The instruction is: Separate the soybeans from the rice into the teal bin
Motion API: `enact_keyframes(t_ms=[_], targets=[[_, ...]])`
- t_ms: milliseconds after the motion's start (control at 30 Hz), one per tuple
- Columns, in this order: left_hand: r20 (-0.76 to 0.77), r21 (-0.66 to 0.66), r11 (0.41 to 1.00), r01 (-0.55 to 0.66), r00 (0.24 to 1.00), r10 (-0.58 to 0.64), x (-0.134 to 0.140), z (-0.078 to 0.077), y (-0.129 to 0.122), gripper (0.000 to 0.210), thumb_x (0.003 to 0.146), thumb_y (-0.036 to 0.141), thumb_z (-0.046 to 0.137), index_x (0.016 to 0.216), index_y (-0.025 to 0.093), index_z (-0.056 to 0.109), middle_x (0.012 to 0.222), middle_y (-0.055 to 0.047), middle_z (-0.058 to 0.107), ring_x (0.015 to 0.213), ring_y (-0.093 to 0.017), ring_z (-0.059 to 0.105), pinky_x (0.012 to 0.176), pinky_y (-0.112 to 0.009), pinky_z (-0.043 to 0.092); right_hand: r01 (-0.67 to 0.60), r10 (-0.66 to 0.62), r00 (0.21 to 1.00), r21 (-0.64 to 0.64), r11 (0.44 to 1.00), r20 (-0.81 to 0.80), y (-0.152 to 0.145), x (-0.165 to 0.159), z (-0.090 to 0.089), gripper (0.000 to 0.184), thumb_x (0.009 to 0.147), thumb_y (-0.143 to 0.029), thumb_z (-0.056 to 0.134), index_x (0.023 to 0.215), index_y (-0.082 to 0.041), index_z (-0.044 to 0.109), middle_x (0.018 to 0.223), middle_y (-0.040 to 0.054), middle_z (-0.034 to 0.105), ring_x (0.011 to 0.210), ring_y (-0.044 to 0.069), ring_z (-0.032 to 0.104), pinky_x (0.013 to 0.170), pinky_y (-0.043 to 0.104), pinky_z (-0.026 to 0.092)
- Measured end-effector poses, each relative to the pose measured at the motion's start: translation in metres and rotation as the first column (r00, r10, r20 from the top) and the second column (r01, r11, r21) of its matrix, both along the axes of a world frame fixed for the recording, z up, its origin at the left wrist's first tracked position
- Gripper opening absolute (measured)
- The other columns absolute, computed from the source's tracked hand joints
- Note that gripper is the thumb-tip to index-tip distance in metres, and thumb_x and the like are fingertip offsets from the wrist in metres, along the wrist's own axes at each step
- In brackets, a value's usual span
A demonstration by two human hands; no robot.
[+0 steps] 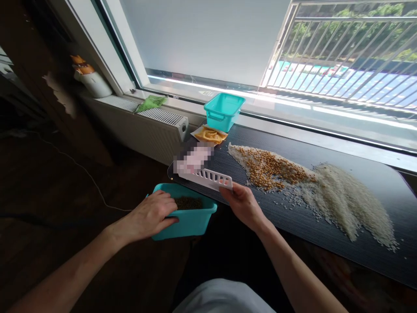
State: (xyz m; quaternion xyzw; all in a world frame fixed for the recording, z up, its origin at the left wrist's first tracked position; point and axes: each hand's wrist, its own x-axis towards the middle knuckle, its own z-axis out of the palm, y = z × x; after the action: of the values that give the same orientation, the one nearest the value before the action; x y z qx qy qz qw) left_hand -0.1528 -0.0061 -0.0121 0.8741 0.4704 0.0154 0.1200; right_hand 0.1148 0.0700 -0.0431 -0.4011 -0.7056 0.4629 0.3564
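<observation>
My left hand (158, 210) is closed over the near left rim of a turquoise plastic bin (187, 224), held below the table's edge. Small greenish-brown grains or beans (189, 203) lie inside it. My right hand (243, 204) pinches the right end of a long white plastic piece with a row of slots (208, 179), tilted along the table edge just above the bin. Beside that piece lies a pale pink item (194, 158), blurred out. To the right, yellow-brown beans (270, 169) are spread over white rice (350, 200) on the dark table.
A second turquoise bin (224, 111) stands at the table's back by the window, with a yellow-orange packet (211, 135) in front. The dark table (329, 150) runs right. A white radiator (153, 130) at left carries a green cloth (153, 102) and a white pot (96, 82).
</observation>
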Motion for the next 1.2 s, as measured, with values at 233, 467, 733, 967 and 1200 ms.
enact_keyframes(t_ms=[233, 467, 733, 967, 1200], targets=[[-0.075, 0.061, 0.998, -0.02, 0.997, 0.025, -0.022, -0.003, 0.006, 0.017, 0.088, 0.023, 0.061, 0.072, 0.018, 0.057, 0.073, -0.001, 0.061, 0.075, -0.019, 0.056, 0.075, -0.034, 0.04, -0.107, 0.108, 0.994, 0.1, 0.989, -0.003, 0.008, -0.052, -0.008, 0.03, 0.093, -0.028, 0.049, 0.106, -0.022, 0.075, 0.095, -0.0001, 0.076, 0.086, 0.022, 0.068, 0.079, 0.029, 0.052], [-0.092, 0.068, 0.997, -0.036, 0.995, 0.043, -0.029, 0.0, 0.004, 0.014, 0.088, 0.023, 0.06, 0.075, 0.019, 0.059, 0.077, -0.002, 0.064, 0.079, -0.02, 0.058, 0.08, -0.035, 0.041, -0.155, 0.153, 0.987, 0.068, 0.986, 0.04, -0.003, -0.047, 0.007, 0.03, 0.095, -0.029, 0.048, 0.105, -0.02, 0.075, 0.089, -0.0003, 0.074, 0.082, 0.02, 0.067, 0.073, 0.026, 0.05], [0.006, -0.077, 0.995, 0.056, 0.998, -0.056, 0.008, 0.008, -0.019, 0.007, 0.088, 0.019, 0.061, 0.081, 0.019, 0.061, 0.084, -0.003, 0.067, 0.083, -0.021, 0.06, 0.082, -0.035, 0.041, 0.072, -0.07, 0.997, 0.125, 0.99, -0.024, -0.041, 0.013, 0.018, 0.029, 0.095, -0.029, 0.051, 0.112, -0.025, 0.074, 0.103, 0.0032, 0.076, 0.091, 0.021, 0.071, 0.084, 0.032, 0.056], [0.126, -0.15, 0.971, 0.185, 0.978, -0.167, 0.068, 0.008, -0.018, 0.006, 0.087, 0.016, 0.06, 0.082, 0.019, 0.06, 0.083, -0.001, 0.064, 0.083, -0.019, 0.059, 0.084, -0.034, 0.043, 0.267, -0.278, 0.961, 0.3, 0.916, -0.009, -0.08, 0.078, -0.013, 0.034, 0.094, -0.02, 0.051, 0.119, -0.03, 0.07, 0.114, 0.0062, 0.074, 0.104, 0.023, 0.07, 0.092, 0.038, 0.057], [0.125, -0.138, 0.949, 0.282, 0.956, -0.266, 0.112, 0.008, -0.005, 0.008, 0.087, 0.017, 0.061, 0.08, 0.02, 0.058, 0.083, -0.001, 0.064, 0.086, -0.019, 0.058, 0.088, -0.035, 0.043, 0.306, -0.36, 0.932, 0.455, 0.836, 0.035, -0.114, 0.108, -0.025, 0.045, 0.092, -0.011, 0.051, 0.131, -0.031, 0.062, 0.122, 0.0077, 0.071, 0.11, 0.023, 0.068, 0.092, 0.039, 0.058]])
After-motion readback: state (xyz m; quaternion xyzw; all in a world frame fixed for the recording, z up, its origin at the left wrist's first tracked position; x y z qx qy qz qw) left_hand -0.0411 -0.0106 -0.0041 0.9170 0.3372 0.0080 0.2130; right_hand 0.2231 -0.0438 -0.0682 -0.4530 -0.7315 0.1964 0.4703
